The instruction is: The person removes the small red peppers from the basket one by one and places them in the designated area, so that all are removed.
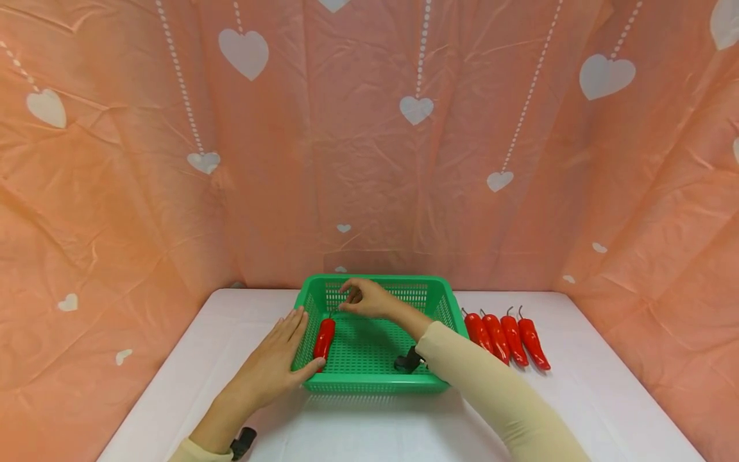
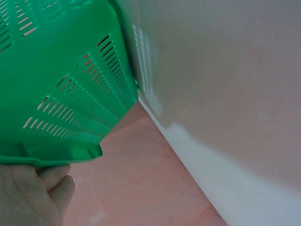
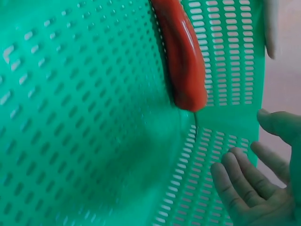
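A green plastic basket with slotted walls stands on the table. Inside, along its left wall, lies one glossy red chili pepper, its thin stem toward the back. My left hand rests on the basket's left rim with straight fingers, the thumb reaching over the front left corner; its fingertips show at the rim in the left wrist view. Over the back left of the basket is my right hand, close to the stem. In the right wrist view the fingers are loosely bent and apart from the pepper, with nothing between them.
Several more red chili peppers lie in a row on the white table, right of the basket; my right forearm partly covers some. A peach curtain with white hearts hangs behind and along both sides.
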`<state>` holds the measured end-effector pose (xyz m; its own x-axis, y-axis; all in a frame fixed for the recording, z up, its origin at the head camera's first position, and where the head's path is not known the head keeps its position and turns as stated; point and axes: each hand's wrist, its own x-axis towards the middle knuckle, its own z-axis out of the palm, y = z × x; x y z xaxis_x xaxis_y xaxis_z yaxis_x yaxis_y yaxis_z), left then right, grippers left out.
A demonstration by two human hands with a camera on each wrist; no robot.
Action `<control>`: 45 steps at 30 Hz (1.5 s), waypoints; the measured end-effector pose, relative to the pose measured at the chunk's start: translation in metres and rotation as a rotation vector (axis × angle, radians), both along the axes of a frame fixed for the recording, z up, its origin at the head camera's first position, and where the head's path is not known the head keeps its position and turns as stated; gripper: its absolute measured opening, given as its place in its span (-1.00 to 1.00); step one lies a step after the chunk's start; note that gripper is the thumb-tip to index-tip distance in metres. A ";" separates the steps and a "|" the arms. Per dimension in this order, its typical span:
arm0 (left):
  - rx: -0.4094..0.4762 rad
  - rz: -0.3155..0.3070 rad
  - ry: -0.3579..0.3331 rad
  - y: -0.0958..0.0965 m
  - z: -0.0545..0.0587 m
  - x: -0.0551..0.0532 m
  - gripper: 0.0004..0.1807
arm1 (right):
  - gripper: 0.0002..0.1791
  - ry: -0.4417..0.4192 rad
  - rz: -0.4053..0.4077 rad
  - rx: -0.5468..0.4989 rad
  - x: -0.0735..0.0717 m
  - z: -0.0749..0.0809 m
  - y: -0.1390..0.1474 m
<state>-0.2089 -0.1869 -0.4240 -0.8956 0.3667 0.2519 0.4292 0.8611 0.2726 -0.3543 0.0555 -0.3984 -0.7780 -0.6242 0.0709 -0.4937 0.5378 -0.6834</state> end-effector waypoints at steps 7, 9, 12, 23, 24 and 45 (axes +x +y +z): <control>-0.003 -0.002 -0.001 0.000 0.001 0.000 0.05 | -0.55 -0.059 -0.015 -0.009 0.003 -0.005 -0.010; -0.003 -0.002 0.000 0.000 0.001 -0.001 0.05 | -0.53 -0.067 -0.013 -0.012 0.003 -0.006 -0.012; -0.004 -0.002 0.004 0.000 0.001 -0.001 0.04 | -0.48 -0.102 -0.010 0.002 0.004 -0.007 -0.013; -0.012 0.000 -0.002 0.000 0.002 -0.001 0.05 | -0.25 -0.322 0.044 0.080 0.005 -0.012 -0.019; -0.011 -0.001 -0.002 0.000 0.002 -0.001 0.05 | -0.24 -0.332 0.049 0.087 0.005 -0.013 -0.020; 0.002 -0.004 -0.007 0.000 0.000 0.001 0.09 | -0.26 -0.377 0.046 0.094 0.014 -0.018 -0.034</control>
